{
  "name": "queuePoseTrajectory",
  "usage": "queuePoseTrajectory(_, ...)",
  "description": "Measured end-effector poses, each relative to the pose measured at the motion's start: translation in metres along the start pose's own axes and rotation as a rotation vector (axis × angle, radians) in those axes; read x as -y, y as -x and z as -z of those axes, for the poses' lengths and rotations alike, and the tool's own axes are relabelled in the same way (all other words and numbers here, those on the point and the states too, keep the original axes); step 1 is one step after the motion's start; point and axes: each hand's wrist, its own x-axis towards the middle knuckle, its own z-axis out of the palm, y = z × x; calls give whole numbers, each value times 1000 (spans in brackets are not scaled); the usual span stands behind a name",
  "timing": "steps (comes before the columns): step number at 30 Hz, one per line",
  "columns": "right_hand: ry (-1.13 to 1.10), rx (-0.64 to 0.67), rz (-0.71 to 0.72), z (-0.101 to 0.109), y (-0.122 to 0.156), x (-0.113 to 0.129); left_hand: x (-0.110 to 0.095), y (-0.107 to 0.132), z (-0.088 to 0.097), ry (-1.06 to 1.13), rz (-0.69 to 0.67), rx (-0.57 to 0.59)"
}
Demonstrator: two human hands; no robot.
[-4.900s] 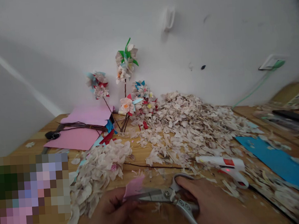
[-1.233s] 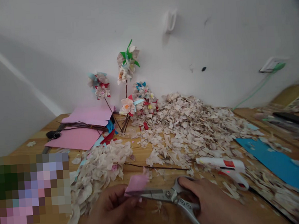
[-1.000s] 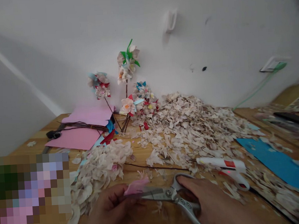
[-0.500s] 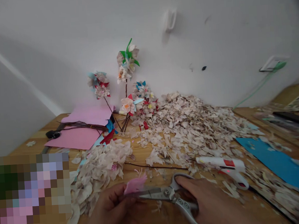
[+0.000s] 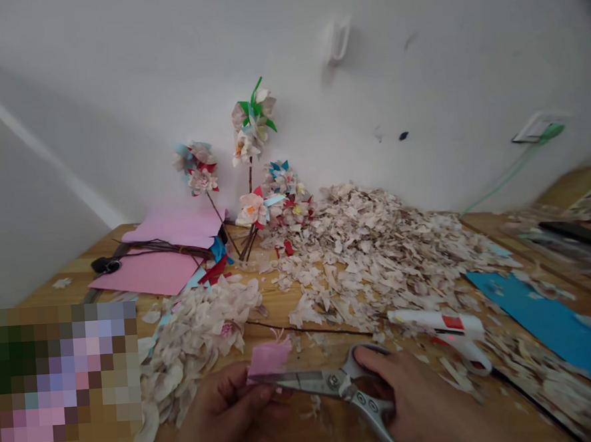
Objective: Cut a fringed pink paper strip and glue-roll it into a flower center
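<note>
- While bundled twigs (image 5: pixel 177 247) lie across pink sheets (image 5: pixel 146 275), a heap of pale petals (image 5: pixel 195 344) spreads nearer the person.
- Beside those petals, the left hand (image 5: pixel 229 405) pinches the fringed pink paper (image 5: pixel 268 358) between thumb and fingers.
- Blades of the silver scissors (image 5: pixel 331 382) meet the paper's lower edge.
- The right hand (image 5: pixel 410 384) grips the scissors by their handles.
- Just past it lies a white glue gun (image 5: pixel 426 321), then a blue sheet (image 5: pixel 547 322) farther right.
</note>
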Motion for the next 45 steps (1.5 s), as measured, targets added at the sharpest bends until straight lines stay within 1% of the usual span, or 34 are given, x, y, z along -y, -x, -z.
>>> queuePoseTrajectory(5, -15, -12, 38, 1, 0, -1, 1, -3, 8, -33, -30, 45)
queuePoseTrajectory(10, -38, -3, 53, 7, 2, 3, -2, -3, 10, -88, -38, 5)
queuePoseTrajectory(13, -54, 5, 58, 9, 2, 5, 1, -3, 11, -119, -22, -15)
queuePoseTrajectory(17, -58, 17, 64, 8, 0, 3, 6, -5, 11, -72, -16, -33)
queuePoseTrajectory(21, -48, 11, 67, 6, 0, 1, 4, -5, 10, -129, -30, -91)
queuePoseTrajectory(28, -55, -15, 83, 5, 1, 2, 7, -3, 11, -82, -25, -84)
queuePoseTrajectory(34, -28, 16, 33, 7, 1, 7, 3, -4, 7, -52, -11, -63)
queuePoseTrajectory(40, -4, 36, -4, 6, 1, 9, 3, -4, 9, -88, -16, -64)
queuePoseTrajectory(45, 5, 17, -16, 2, 3, 6, 5, -5, 9, -3, 9, -52)
